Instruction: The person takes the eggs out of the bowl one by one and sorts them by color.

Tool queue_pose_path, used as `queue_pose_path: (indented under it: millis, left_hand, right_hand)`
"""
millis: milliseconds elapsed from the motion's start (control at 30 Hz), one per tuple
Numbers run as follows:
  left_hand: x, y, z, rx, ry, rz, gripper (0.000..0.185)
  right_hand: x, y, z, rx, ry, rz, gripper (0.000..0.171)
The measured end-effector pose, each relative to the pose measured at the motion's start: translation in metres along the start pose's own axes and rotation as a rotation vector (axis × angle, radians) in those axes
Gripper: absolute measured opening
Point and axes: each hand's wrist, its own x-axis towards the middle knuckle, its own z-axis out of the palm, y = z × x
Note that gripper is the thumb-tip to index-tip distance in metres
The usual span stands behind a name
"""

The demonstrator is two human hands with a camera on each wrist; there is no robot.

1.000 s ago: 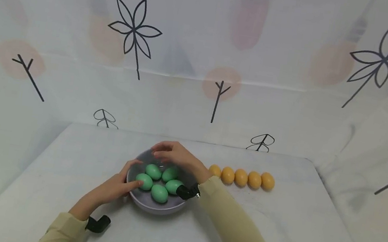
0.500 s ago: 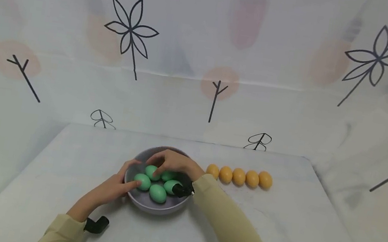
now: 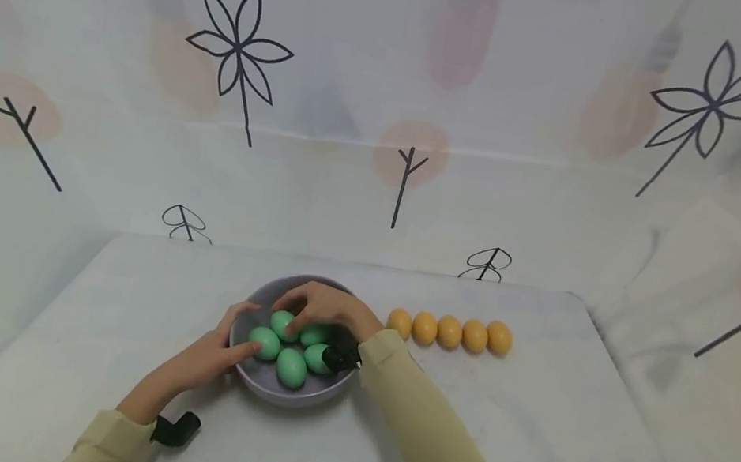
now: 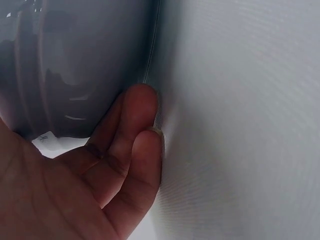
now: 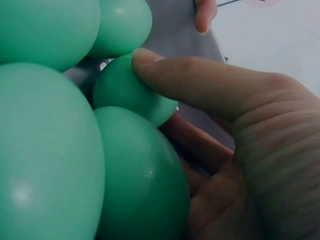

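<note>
1. Five green eggs (image 3: pixel 291 368) sit inside the grey bowl (image 3: pixel 288 396), within its rim.
2. Right hand (image 3: pixel 323 305): the arm crosses the bowl's right rim; its grip is narrow, thumb and fingers pinching the rear-left egg (image 3: pixel 283 323).
3. Left hand (image 3: pixel 211 355): its grip holds the bowl's left wall, thumb over the rim, fingers curled outside.
4. Five yellow eggs (image 3: pixel 450 331) line up right of the bowl, well apart from the table's right edge.
5. White table (image 3: pixel 488 456); at its far edge, a pale backdrop (image 3: pixel 319 191) printed with leaves and twigs.
</note>
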Motion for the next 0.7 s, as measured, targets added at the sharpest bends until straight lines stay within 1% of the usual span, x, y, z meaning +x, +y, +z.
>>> queue_pose_path:
  millis: [100,333,433,567,700]
  left_hand:
    - [0.0002,0.0024,-0.0014,0.008,-0.009,0.003,0.065]
    - [0.0033,0.0031,-0.0039,0.001,-0.023,-0.022,0.064]
    - [0.0043,0.0044,-0.0048,-0.009,-0.035,-0.015,0.066]
    - [0.0035,0.0050,-0.0044,-0.024,-0.036,-0.014,0.066]
    - [0.0010,0.0028,-0.0032,-0.017,-0.033,-0.020,0.066]
  right_hand:
    - [0.0005,-0.0010,-0.0007,0.008,-0.004,0.008,0.047]
    - [0.0014,-0.0042,-0.0029,0.024,-0.019,0.003,0.049]
    - [0.0020,-0.0029,-0.0035,0.027,-0.023,0.007,0.050]
    - [0.0018,-0.0018,-0.0026,0.034,-0.035,0.020,0.053]
    - [0.0003,-0.0039,-0.0005,0.037,-0.054,0.026,0.056]
